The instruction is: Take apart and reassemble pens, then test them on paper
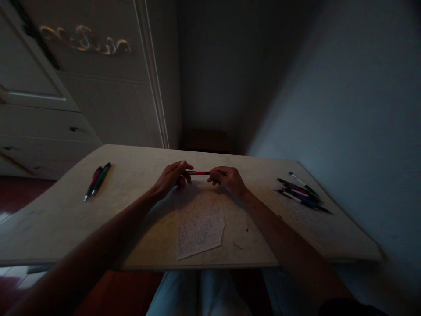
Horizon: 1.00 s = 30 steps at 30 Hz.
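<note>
A red and black pen is held level above the far middle of the table, between my two hands. My left hand has its fingers closed round the pen's left end. On the other end, my right hand pinches it between thumb and fingers. The pen's two tips are hidden by the fingers. Below the hands lies a torn sheet of paper covered in handwriting, its upper part in shadow.
Two pens, one dark green and one reddish, lie at the table's left. Several pens are piled at the right over another written sheet. A white cabinet stands behind on the left; a wall borders the table's right side.
</note>
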Each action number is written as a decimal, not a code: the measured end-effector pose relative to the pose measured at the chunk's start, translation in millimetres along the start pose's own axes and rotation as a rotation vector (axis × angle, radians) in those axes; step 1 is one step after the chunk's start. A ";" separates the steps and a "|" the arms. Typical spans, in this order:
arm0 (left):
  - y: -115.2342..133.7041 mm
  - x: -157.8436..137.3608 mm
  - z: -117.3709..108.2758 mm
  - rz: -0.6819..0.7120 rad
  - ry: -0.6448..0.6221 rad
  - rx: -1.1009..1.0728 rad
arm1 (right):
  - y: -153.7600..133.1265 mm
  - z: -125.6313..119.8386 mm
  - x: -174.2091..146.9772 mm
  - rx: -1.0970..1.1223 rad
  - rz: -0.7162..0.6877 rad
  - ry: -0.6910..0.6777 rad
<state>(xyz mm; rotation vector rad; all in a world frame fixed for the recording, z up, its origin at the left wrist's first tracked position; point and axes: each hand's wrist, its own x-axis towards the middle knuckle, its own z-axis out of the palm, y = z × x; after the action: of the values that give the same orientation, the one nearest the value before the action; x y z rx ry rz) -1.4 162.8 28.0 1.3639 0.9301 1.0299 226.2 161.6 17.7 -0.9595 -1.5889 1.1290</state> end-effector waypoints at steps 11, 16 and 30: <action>0.0 6.0 -9.0 0.244 0.164 0.273 | 1.5 -6.2 3.6 0.030 0.061 0.086; -3.7 4.3 -11.4 0.234 0.180 0.346 | 1.1 -4.7 2.7 0.027 0.075 0.064; -8.8 6.1 -17.3 0.362 0.071 0.514 | 0.7 -6.5 2.8 0.055 0.136 0.083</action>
<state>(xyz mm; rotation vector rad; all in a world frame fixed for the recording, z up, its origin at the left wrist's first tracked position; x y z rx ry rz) -15.7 174.4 19.4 1.9882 1.0699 1.1609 231.8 165.8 18.6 -1.0766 -1.4366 1.2040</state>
